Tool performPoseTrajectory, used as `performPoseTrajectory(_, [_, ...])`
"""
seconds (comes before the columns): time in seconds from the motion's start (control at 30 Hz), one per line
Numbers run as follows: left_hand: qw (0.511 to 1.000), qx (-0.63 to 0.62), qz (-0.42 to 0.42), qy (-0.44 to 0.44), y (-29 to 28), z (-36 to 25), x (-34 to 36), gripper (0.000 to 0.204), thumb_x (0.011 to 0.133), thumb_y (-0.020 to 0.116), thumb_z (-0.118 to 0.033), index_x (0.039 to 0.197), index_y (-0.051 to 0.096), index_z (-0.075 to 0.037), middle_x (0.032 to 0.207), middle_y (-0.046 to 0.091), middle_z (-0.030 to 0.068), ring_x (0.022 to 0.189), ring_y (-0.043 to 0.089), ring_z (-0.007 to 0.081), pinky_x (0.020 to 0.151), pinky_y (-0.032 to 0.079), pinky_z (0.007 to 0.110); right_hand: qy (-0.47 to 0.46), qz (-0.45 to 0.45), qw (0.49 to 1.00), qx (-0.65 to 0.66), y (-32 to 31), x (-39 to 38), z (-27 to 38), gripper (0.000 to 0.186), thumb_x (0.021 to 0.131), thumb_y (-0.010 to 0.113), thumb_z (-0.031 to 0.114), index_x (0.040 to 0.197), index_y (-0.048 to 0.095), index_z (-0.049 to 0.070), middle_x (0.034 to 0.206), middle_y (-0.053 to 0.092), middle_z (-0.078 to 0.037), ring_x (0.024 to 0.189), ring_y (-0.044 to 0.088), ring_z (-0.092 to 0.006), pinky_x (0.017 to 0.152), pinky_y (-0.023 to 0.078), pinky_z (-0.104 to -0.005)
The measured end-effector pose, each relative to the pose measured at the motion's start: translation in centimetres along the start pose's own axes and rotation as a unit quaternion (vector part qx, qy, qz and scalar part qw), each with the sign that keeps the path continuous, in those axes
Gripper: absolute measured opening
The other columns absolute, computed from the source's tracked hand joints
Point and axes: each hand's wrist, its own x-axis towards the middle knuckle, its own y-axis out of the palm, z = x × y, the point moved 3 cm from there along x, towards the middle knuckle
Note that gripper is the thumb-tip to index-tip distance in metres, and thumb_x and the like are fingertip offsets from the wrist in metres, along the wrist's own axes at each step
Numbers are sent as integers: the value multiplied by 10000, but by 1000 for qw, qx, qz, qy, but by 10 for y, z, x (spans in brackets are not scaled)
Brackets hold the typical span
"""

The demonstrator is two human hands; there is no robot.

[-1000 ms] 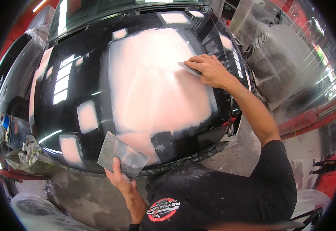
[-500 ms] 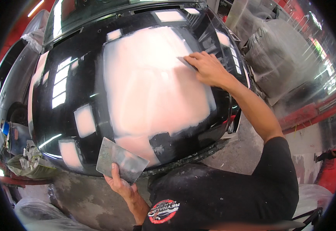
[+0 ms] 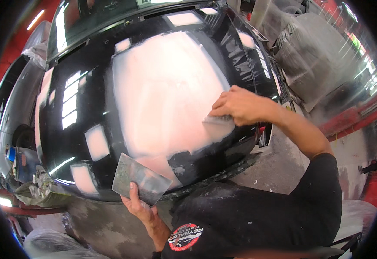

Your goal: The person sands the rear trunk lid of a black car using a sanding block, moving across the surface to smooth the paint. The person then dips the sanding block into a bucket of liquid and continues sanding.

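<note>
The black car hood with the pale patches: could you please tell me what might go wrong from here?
1. The right hand holds a thin spreader at the lower right of the large pale patch; uneven pressure might leave a ridge there.
2. The left hand holds the flat board by its near edge; it could tip and, if as close as it looks, mark the hood.

Right hand (image 3: 243, 106) holds a spreader (image 3: 216, 120) at the hood (image 3: 97, 86), left hand (image 3: 139, 209) a plate (image 3: 140, 178)
</note>
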Motion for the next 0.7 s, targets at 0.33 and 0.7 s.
performPoseTrajectory(0.33, [1000,5,-22,11,-10,-4,-10,378,932,599,-102,1281,514,17,1165,623,131,1017,635,229,885,525,366,119,-282,952,-15,-22,80,-71,502,820,613,107,1316,597,184,1391,542,-50,1243,523,-267,964,412,-488])
performPoseTrajectory(0.7, [1000,6,-8,-22,5,10,9,351,929,591,-86,1256,523,20,1154,626,130,1001,639,221,872,530,347,88,-247,963,-68,-3,72,-32,524,789,605,72,1307,602,154,1308,603,-36,1224,516,-258,977,400,-446])
